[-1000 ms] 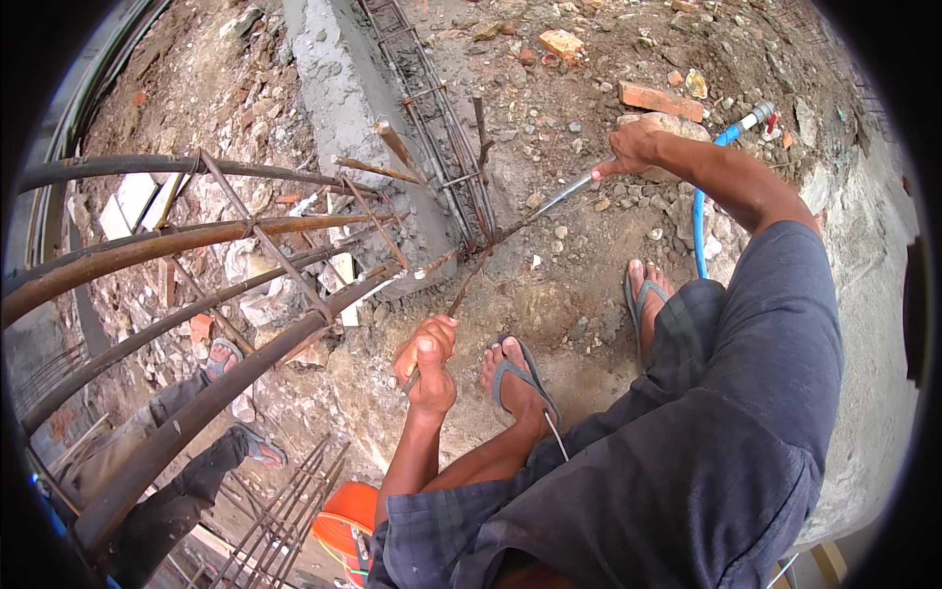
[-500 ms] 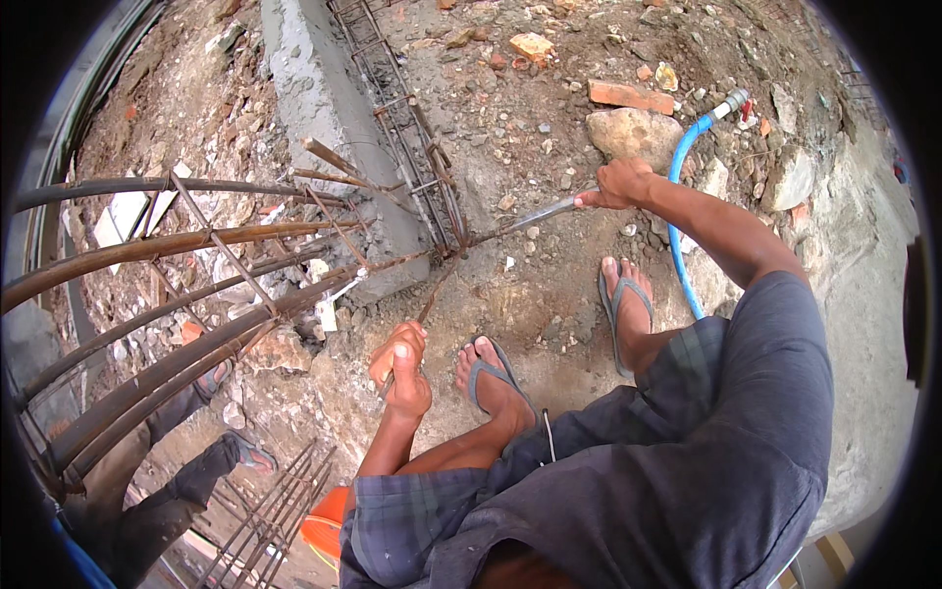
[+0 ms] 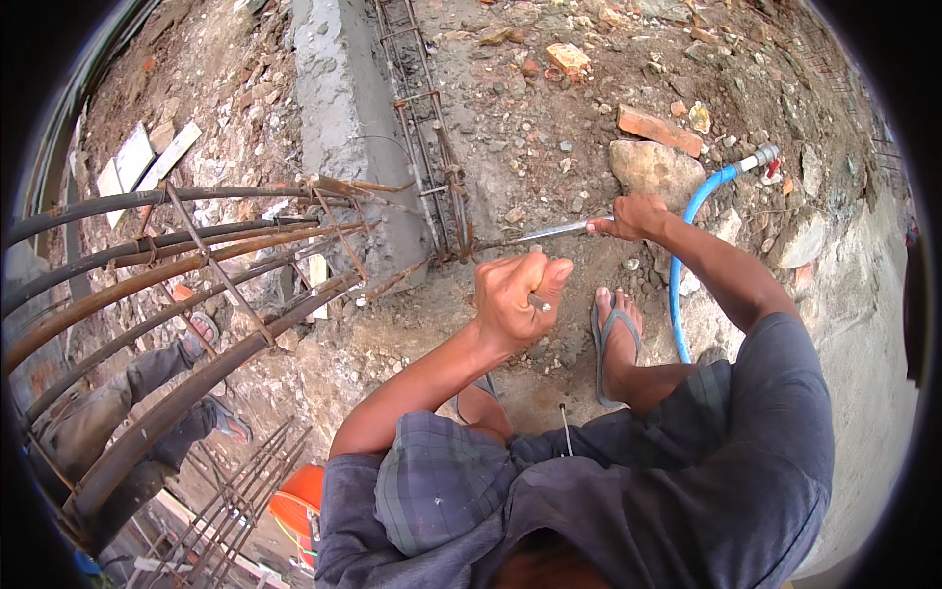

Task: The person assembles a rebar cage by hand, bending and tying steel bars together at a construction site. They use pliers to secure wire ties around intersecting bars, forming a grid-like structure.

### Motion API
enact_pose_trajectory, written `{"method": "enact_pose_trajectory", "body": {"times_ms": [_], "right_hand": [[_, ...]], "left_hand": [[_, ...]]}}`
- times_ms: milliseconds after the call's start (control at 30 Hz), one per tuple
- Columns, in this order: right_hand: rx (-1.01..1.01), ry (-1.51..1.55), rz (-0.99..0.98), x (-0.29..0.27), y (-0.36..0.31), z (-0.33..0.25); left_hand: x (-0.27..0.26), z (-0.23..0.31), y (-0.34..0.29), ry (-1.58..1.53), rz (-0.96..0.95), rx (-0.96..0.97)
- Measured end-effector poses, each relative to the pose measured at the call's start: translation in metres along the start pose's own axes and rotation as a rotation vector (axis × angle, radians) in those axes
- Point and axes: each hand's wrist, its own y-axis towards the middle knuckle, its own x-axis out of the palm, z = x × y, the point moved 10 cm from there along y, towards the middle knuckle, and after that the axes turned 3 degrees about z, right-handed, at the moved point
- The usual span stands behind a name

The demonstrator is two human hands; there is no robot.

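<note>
My left hand (image 3: 520,299) is closed in a fist around a thin steel rod (image 3: 539,303), its cut end showing beneath the thumb. Most of that rod is hidden by the fist. Gripped in my right hand (image 3: 633,218) is a metal bar (image 3: 554,232), pale and shiny close to the fingers. Its darker far end reaches the tip of the rebar cage (image 3: 440,187) lying beside the grey concrete beam (image 3: 339,108). The left fist is just below and in front of that tip; whether the rod touches the cage cannot be seen.
Thick bent rebars (image 3: 147,260) tied with crossbars spread across the left. A blue hose (image 3: 679,285) curves past my right forearm, near a large stone (image 3: 655,169) and a brick (image 3: 659,130). Another person's legs (image 3: 147,402), an orange bucket (image 3: 297,499) and a rebar bundle (image 3: 240,501) are lower left.
My left hand has swung up and to the right with the rod, from near my left foot to beside the bar. My right hand keeps hold of the bar. The view has shifted slightly.
</note>
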Motion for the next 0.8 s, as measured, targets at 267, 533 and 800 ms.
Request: {"method": "enact_pose_trajectory", "body": {"times_ms": [267,533,800], "right_hand": [[0.016,0.047,-0.071,0.020,-0.011,0.000],[-0.021,0.070,-0.055,0.034,-0.027,-0.009],[-0.046,0.058,-0.015,0.029,0.003,0.012]], "left_hand": [[-0.015,-0.034,0.045,-0.029,0.343,0.090],[-0.058,-0.044,0.039,-0.177,0.415,0.058],[-0.045,-0.035,0.034,-0.367,0.270,-0.012]]}}
